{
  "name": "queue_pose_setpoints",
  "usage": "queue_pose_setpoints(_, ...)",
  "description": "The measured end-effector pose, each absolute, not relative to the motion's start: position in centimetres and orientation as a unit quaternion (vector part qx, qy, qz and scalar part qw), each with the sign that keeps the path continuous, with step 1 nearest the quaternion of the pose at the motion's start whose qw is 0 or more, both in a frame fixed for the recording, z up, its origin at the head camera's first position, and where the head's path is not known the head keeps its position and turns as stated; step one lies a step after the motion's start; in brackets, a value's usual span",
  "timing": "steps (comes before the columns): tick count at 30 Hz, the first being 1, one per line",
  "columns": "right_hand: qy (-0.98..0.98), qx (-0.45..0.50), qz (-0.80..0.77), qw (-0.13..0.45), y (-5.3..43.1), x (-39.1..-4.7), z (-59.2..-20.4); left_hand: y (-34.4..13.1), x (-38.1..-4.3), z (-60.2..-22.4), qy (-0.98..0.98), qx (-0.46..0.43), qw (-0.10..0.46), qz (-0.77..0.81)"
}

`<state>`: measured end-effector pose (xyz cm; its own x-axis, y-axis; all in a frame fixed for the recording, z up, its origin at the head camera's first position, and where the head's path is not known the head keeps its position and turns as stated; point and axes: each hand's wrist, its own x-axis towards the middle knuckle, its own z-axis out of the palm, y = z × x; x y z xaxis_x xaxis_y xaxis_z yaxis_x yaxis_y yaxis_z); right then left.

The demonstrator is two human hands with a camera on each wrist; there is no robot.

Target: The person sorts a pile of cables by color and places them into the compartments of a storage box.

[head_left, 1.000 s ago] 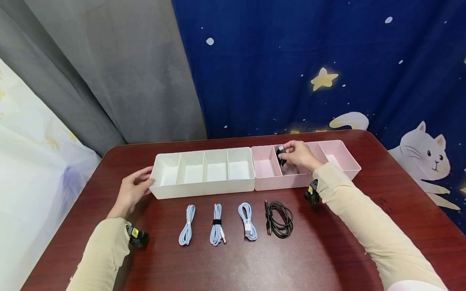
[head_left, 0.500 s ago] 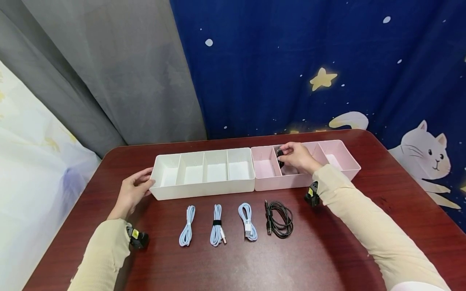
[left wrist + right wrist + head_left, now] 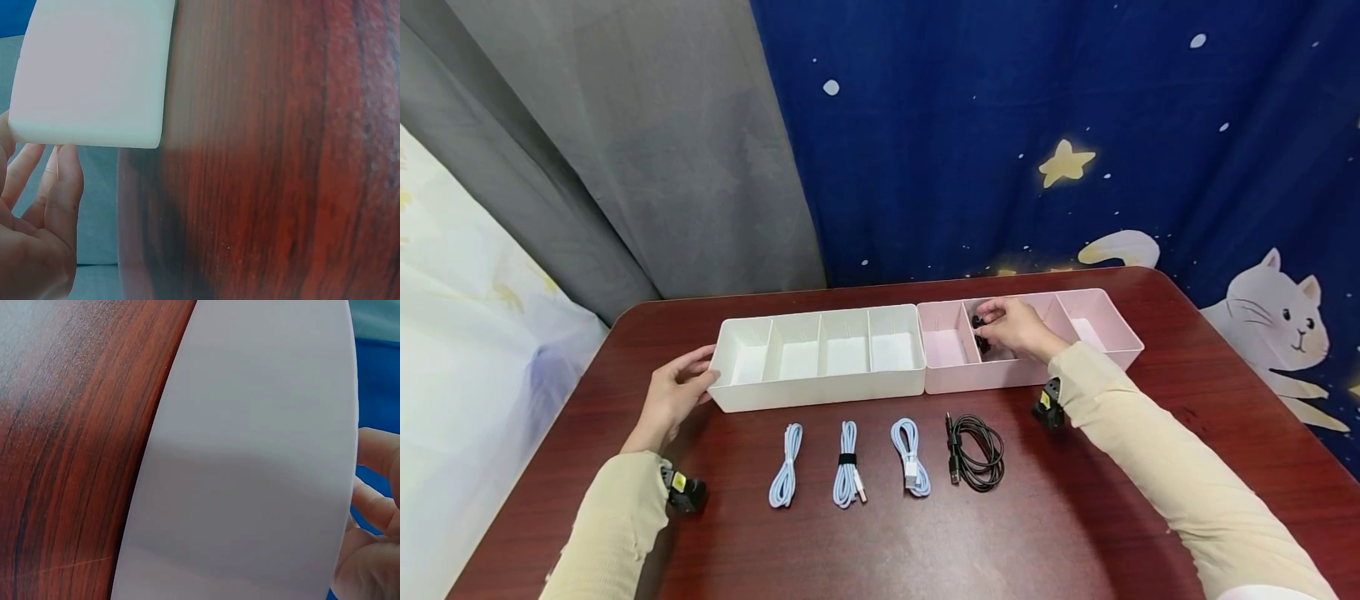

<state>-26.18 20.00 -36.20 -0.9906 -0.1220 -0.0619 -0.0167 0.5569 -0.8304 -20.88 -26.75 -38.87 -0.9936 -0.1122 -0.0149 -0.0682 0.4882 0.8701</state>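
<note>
My left hand [image 3: 672, 393] rests against the left end of a white divided box [image 3: 820, 390], its thumb and fingers spread at that end. In the left wrist view the fingers of the left hand [image 3: 47, 206] look fairly straight, with their tips at the edge of the box [image 3: 87, 75]. My right hand [image 3: 1018, 327] reaches into the second compartment from the left of a pink divided box [image 3: 985, 379]. A black cable [image 3: 982, 343] shows at its fingertips, beside the divider; I cannot tell whether they still pinch it. In the right wrist view the box wall hides the fingertips.
In front of the boxes lie three light blue coiled cables [image 3: 786, 467], [image 3: 846, 475], [image 3: 910, 458] and a black coiled cable [image 3: 981, 454]. Both boxes stand end to end on the dark red table [image 3: 887, 550]. Curtains [image 3: 962, 167] hang behind the far edge.
The right hand has gone slightly lower into the pink box, and the black cable has sunk with it; its plug no longer stands up above the fingers. The left hand stays put.
</note>
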Motion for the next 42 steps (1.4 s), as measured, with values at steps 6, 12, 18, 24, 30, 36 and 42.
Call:
queue_pose_setpoints(6,0.885,-0.053,-0.459,0.052,20.2,-26.1,-36.1,-26.7,-20.8,-38.8,-0.863,0.052,0.023,-0.502)
queue_pose_setpoints(12,0.887,-0.048,-0.457,0.052,20.4,-26.0,-35.9,-26.7,-20.9,-38.9,-0.861,0.053,0.026,-0.505)
queue_pose_setpoints(18,0.876,-0.048,-0.477,0.06,20.4,-25.5,-35.5,-26.7,-20.9,-38.9,-0.861,0.055,0.025,-0.506)
queue_pose_setpoints(24,0.872,-0.07,-0.481,0.053,20.3,-24.8,-35.3,-26.6,-20.9,-38.7,-0.861,0.061,0.021,-0.504)
queue_pose_setpoints(30,0.878,-0.1,-0.467,0.038,20.4,-23.9,-35.2,-26.6,-20.9,-38.7,-0.863,0.068,0.018,-0.5)
queue_pose_setpoints(36,0.891,-0.145,-0.431,-0.015,20.8,-23.1,-35.3,-26.6,-20.9,-38.8,-0.864,0.062,0.019,-0.5)
queue_pose_setpoints(42,0.883,-0.161,-0.438,-0.046,21.1,-22.3,-34.9,-26.7,-20.8,-38.7,-0.862,0.064,0.018,-0.502)
